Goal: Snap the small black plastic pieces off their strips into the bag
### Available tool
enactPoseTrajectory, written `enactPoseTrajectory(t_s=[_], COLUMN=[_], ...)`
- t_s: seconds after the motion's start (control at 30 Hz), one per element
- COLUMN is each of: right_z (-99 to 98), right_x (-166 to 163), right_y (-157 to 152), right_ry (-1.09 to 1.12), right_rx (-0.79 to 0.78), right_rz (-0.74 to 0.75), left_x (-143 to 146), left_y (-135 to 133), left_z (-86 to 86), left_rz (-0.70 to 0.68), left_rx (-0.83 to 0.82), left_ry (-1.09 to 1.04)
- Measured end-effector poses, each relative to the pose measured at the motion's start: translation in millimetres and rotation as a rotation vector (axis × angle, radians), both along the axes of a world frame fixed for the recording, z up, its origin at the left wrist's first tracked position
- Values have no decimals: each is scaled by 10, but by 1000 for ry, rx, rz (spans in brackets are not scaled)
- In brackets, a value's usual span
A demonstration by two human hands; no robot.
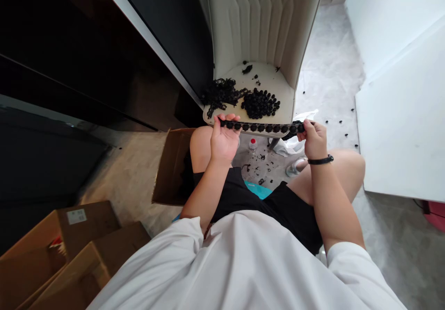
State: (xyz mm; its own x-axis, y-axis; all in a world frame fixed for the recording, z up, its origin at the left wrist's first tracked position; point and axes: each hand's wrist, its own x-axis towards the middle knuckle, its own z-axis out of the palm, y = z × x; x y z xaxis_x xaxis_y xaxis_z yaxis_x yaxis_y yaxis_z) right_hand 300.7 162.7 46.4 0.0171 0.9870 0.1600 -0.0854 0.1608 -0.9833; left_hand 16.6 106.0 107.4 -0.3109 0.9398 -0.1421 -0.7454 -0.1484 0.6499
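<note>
I hold a long black strip of round plastic pieces (264, 127) level between both hands, just above my knees. My left hand (224, 138) is closed around its left end. At the other end my right hand (313, 138), with a black band on the wrist, pinches the strip. Right behind the strip stands a cream chair; on its seat (267, 76) lie a heap of small black round pieces (260, 104) and a tangle of black scrap strips (220, 94).
An open cardboard box (172, 168) stands by my left knee, and more boxes (69, 249) sit at the lower left. A clear bottle with a red cap (253, 148) and black bits lie on the floor between my legs. A white panel (403, 129) is at right.
</note>
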Motion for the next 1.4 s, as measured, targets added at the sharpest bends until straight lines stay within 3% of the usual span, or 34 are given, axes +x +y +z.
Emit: enactPoseTrajectory(t_s=[0.3, 0.5, 0.63, 0.87, 1.07, 1.17, 1.3, 1.4], right_z=[5, 44, 71, 157, 204, 224, 243, 250], right_x=[58, 120, 168, 134, 61, -22, -160, -262], right_y=[-23, -32, -5, -50, -127, -195, -265, -280], right_ry=[-258, -561, -679, -559, -241, -99, -157, -292], right_rx=[99, 152, 211, 190, -55, -98, -112, -65], right_rz=[-24, -17, -45, 12, 353, 476, 567, 597], left_x=[6, -91, -140, -126, 53, 152, 243, 311], left_y=[8, -36, -109, -287, -471, -542, -524, -360], left_z=[30, -134, -276, -624, -920, -988, -905, -769], left_rz=[11, 6, 3, -55, -201, -285, -355, -563], left_rx=[-113, -42, -78, -186, -468, -522, -290, -21], left_ry=[76, 81, 76, -36, -72, 71, 460, 550])
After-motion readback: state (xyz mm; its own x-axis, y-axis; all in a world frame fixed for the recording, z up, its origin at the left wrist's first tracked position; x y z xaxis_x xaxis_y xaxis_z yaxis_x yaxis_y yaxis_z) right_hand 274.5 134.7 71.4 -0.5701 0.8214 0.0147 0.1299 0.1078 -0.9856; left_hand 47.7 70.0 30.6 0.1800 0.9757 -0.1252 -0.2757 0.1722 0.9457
